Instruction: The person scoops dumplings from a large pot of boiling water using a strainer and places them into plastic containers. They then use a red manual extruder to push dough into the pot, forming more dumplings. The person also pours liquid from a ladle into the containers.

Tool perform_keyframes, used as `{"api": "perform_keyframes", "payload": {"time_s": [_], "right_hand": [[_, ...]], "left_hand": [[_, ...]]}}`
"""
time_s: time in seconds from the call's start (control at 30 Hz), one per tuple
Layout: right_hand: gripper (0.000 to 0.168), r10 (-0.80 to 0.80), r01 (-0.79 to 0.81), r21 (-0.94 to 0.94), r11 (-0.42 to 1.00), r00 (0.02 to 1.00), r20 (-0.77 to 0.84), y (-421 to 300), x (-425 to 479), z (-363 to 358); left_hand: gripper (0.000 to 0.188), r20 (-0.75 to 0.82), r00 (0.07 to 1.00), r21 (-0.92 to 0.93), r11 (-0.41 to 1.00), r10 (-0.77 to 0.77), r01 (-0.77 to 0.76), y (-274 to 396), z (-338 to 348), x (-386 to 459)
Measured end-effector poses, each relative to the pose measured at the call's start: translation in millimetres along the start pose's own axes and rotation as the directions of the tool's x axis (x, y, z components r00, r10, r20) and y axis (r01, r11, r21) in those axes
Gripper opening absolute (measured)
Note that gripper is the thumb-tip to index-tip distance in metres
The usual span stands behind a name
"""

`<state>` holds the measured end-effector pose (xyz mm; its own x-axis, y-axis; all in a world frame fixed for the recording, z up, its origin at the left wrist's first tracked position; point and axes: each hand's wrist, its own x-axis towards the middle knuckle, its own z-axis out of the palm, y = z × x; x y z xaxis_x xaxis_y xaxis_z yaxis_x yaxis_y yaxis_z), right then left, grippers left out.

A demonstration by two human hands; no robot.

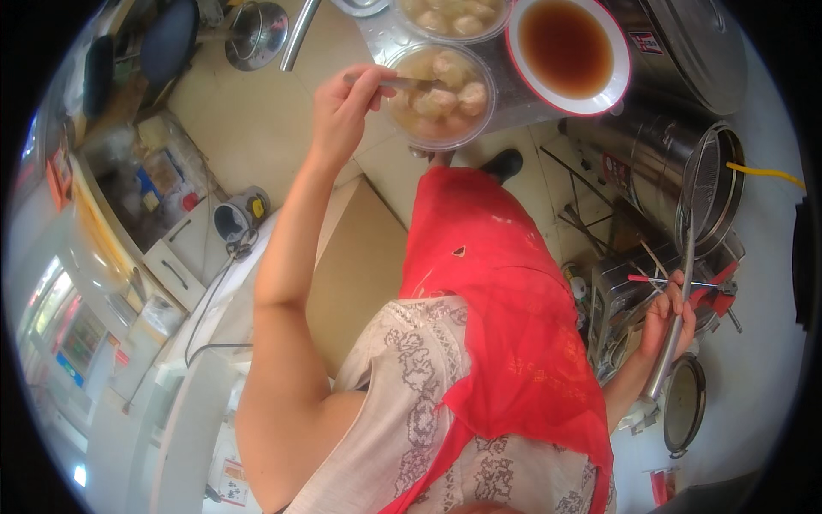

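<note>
My left hand (343, 109) grips the handle of a metal spoon (411, 83). The spoon's far end is in a clear plastic bowl (489, 119) of pale broth with several round dumplings or meatballs (438, 101). Out to the side, my right hand (668, 321) is closed around the long metal handle of a wire-mesh strainer (705, 173). Its mesh is in front of the mouth of a tall steel pot (636, 160). Behind the first bowl stands a second clear bowl (453, 18) with similar food. To its right is a white red-rimmed bowl (620, 83) of brown liquid.
The bowls stand on a metal-topped table (514, 122). A large steel vessel (700, 58) rises beyond the brown liquid. A yellow tube (767, 172) reaches the pot. A cardboard-brown panel (359, 270), a grey bin (241, 212) and white drawers (183, 257) are on my left.
</note>
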<state>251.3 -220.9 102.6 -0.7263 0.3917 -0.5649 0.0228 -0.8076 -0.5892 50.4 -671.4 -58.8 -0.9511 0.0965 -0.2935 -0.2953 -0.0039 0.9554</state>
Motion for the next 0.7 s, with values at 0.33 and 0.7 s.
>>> {"api": "perform_keyframes", "payload": {"time_s": [0.33, 0.7], "right_hand": [[0.055, 0.011, -0.011, 0.009, 1.0, 1.0, 0.002, 1, 4, -2], [0.054, 0.033, -0.034, 0.031, 0.999, 0.999, 0.024, 0, 6, 0]], "left_hand": [[0.018, -0.029, 0.985, 0.111, 0.98, 0.169, -0.165, 9, -6, -30], [0.017, 0.42, 0.676, 0.757, 0.177, 0.606, -0.629, 27, 1, -20]]}}
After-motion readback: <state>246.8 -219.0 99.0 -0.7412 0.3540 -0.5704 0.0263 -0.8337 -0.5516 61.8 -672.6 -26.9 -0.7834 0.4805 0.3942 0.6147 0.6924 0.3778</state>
